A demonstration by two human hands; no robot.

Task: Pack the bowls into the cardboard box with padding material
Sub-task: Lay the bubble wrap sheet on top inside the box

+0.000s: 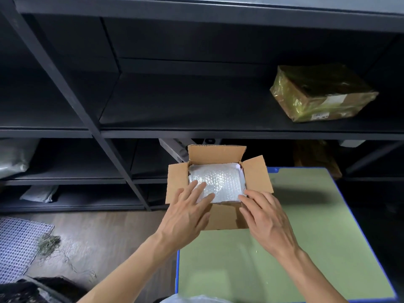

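We see the small brown cardboard box (225,217) w/ all four flaps open. It sits on the far-left corner of the pale green table top w/ blue edging (317,237), approx. 6 o'clock from frame centre. Inside it a clear bubble-wrap sheet (223,178) lies flat and fills the opening.

Our L hand (185,213) extends from 7 o'clock, palm down, fingers straight and spread. Its fingertips rest on the wrap's 7 o'clock part. Our R hand (266,217) extends from 5 o'clock, fingers straight and a bit apart, w/ the tips touching the wrap's edge at the box's 5 o'clock corner. Neither hand grips anything.

Behind the box, at 12 o'clock, stands dark metal shelving (196,101). At 2 o'clock on a shelf sits a cardboard parcel wrapped in yellowish tape (321,92). At 8 o'clock, on the floor, lies a white lattice mat (17,248).
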